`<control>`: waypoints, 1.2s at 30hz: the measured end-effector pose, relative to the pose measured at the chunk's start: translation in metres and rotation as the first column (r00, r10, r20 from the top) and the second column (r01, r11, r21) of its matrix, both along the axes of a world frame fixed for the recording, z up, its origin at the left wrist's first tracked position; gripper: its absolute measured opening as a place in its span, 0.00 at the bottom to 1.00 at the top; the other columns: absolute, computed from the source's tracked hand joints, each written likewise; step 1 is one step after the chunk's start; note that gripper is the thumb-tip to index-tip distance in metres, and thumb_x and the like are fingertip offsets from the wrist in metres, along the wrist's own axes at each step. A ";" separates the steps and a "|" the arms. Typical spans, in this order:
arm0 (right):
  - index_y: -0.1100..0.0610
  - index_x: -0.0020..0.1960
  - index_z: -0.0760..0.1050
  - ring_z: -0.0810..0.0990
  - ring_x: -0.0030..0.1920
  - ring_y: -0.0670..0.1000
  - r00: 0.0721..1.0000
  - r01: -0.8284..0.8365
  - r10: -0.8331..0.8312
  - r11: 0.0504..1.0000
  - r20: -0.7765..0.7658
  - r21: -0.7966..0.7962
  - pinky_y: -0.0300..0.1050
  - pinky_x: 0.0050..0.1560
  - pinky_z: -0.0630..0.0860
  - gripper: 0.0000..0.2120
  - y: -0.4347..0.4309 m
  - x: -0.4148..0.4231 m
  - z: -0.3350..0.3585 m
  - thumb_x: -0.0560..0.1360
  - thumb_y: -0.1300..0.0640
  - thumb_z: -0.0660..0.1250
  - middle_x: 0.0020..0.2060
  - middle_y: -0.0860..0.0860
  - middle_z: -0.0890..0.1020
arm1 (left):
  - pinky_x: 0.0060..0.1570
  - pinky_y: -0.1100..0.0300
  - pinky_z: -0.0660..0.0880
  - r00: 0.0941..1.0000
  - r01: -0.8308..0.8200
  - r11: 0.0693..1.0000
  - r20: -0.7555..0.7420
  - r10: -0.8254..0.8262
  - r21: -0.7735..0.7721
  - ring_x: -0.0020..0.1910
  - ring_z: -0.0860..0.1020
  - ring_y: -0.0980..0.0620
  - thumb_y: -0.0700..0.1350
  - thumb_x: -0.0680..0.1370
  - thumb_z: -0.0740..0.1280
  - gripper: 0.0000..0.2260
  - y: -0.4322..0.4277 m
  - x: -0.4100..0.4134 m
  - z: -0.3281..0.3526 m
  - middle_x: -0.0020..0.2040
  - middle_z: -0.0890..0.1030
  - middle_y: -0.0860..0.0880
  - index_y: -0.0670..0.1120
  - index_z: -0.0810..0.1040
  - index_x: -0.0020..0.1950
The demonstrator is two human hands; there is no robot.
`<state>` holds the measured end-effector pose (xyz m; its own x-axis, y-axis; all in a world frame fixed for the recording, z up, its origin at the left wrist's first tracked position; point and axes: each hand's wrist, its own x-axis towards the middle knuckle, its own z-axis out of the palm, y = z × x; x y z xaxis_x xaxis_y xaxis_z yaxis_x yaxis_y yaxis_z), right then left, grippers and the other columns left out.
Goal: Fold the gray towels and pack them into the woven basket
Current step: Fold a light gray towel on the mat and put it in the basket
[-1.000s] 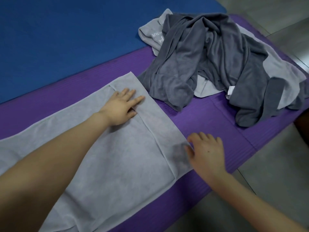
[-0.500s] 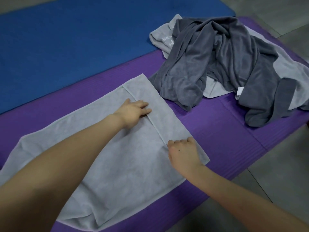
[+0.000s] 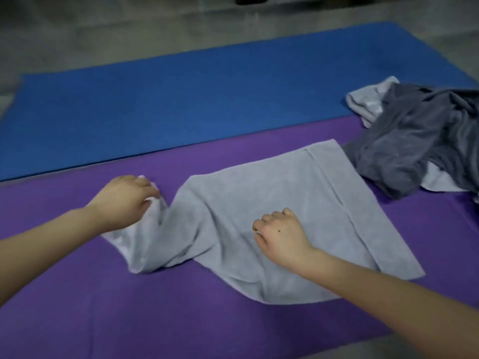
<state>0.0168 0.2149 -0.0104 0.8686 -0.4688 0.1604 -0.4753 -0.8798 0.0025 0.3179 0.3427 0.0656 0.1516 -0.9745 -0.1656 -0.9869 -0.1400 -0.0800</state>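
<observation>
A light gray towel [image 3: 298,193] lies on the purple mat [image 3: 233,320], its right end flat and its left end bunched and lifted. My left hand [image 3: 127,200] grips that bunched left end. My right hand [image 3: 281,233] rests on the towel's middle with its fingers curled down onto the cloth; whether it pinches the fabric is hard to tell. A heap of dark gray and light gray towels [image 3: 420,133] sits at the right edge of the mat. No woven basket is in view.
A blue mat [image 3: 181,99] lies beyond the purple one. Gray floor [image 3: 129,27] runs behind both mats, with a dark object at the top edge.
My left hand has moved from the towel's right end to its left end and gathered it up. My right hand has slid from the right edge to the towel's middle. The view has swung left.
</observation>
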 end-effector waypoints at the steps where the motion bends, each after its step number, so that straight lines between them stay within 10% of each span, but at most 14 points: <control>1: 0.51 0.28 0.75 0.74 0.24 0.51 0.998 -0.058 0.058 0.998 0.018 -0.007 0.40 0.31 0.67 0.06 0.007 0.014 0.007 0.63 0.52 0.65 0.23 0.47 0.74 | 0.52 0.53 0.72 0.998 -0.057 0.996 0.044 0.055 0.064 0.50 0.78 0.44 0.43 0.76 0.62 0.12 0.026 0.018 0.001 0.54 0.81 0.50 0.51 0.81 0.54; 9: 0.49 0.42 0.81 0.78 0.29 0.50 0.861 -0.484 0.469 0.875 -0.197 -0.031 0.40 0.31 0.73 0.23 0.045 0.107 0.037 0.51 0.41 0.79 0.30 0.47 0.79 | 0.49 0.39 0.76 0.991 -0.107 0.993 0.082 0.104 0.044 0.51 0.79 0.34 0.32 0.50 0.76 0.33 0.107 0.077 -0.060 0.54 0.80 0.38 0.49 0.82 0.54; 12: 0.50 0.56 0.78 0.80 0.41 0.54 0.796 -0.551 0.533 0.834 -0.287 0.022 0.46 0.43 0.75 0.33 0.070 0.146 0.021 0.55 0.37 0.77 0.42 0.51 0.81 | 0.71 0.40 0.50 0.976 -0.213 0.964 0.075 0.203 0.161 0.75 0.53 0.40 0.41 0.71 0.67 0.33 0.098 0.078 -0.088 0.76 0.56 0.44 0.58 0.61 0.73; 15: 0.45 0.61 0.76 0.78 0.44 0.52 0.752 -0.579 0.521 0.815 -0.403 -0.026 0.50 0.50 0.73 0.37 0.099 0.173 -0.010 0.54 0.35 0.76 0.45 0.49 0.81 | 0.72 0.40 0.44 0.978 -0.208 0.949 0.038 0.204 0.239 0.76 0.48 0.47 0.50 0.77 0.64 0.28 0.088 0.086 -0.103 0.77 0.52 0.52 0.59 0.56 0.74; 19: 0.46 0.39 0.80 0.74 0.32 0.50 0.859 -0.495 0.478 0.867 -0.186 -0.059 0.47 0.44 0.61 0.10 0.114 0.184 -0.035 0.59 0.51 0.77 0.27 0.45 0.75 | 0.71 0.38 0.47 0.954 -0.264 0.929 -0.068 0.291 0.260 0.69 0.65 0.53 0.52 0.77 0.63 0.18 0.082 0.097 -0.106 0.68 0.69 0.56 0.58 0.70 0.67; 24: 0.46 0.40 0.81 0.79 0.37 0.48 0.945 -0.328 0.307 0.866 0.118 0.378 0.47 0.47 0.67 0.11 0.094 0.165 0.005 0.66 0.46 0.61 0.34 0.42 0.82 | 0.70 0.49 0.58 0.930 -0.319 0.944 -0.167 0.329 0.084 0.47 0.76 0.52 0.50 0.80 0.59 0.06 0.108 0.088 -0.083 0.46 0.79 0.56 0.51 0.75 0.49; 27: 0.46 0.44 0.81 0.80 0.44 0.42 0.957 -0.278 0.243 0.622 0.157 0.732 0.41 0.50 0.73 0.05 0.070 0.156 0.063 0.69 0.53 0.68 0.40 0.41 0.83 | 0.44 0.62 0.71 0.783 -0.393 0.919 -0.538 0.310 -0.042 0.36 0.75 0.57 0.54 0.77 0.64 0.07 0.143 0.088 -0.025 0.37 0.79 0.56 0.53 0.75 0.45; 31: 0.55 0.46 0.82 0.80 0.49 0.43 0.967 -0.191 0.221 0.300 0.127 0.935 0.31 0.53 0.72 0.09 0.057 0.153 0.103 0.68 0.66 0.74 0.46 0.46 0.84 | 0.37 0.66 0.73 0.349 -0.323 0.931 -0.892 0.286 0.172 0.32 0.75 0.60 0.59 0.71 0.69 0.09 0.189 0.089 0.046 0.33 0.80 0.53 0.55 0.80 0.39; 36: 0.44 0.54 0.80 0.73 0.56 0.43 0.728 -0.288 0.597 0.713 -0.338 0.639 0.42 0.62 0.60 0.12 0.097 0.154 0.039 0.70 0.49 0.69 0.53 0.41 0.81 | 0.45 0.72 0.67 0.875 -0.087 0.876 -0.384 0.295 0.474 0.45 0.74 0.65 0.66 0.72 0.61 0.15 0.204 0.065 0.002 0.48 0.78 0.61 0.61 0.77 0.53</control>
<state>0.1712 0.3121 0.0282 0.8670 0.1250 -0.4823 -0.0911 -0.9120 -0.4000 0.3833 0.5463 0.0671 0.1387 -0.7457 -0.6516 -0.8896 -0.3830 0.2489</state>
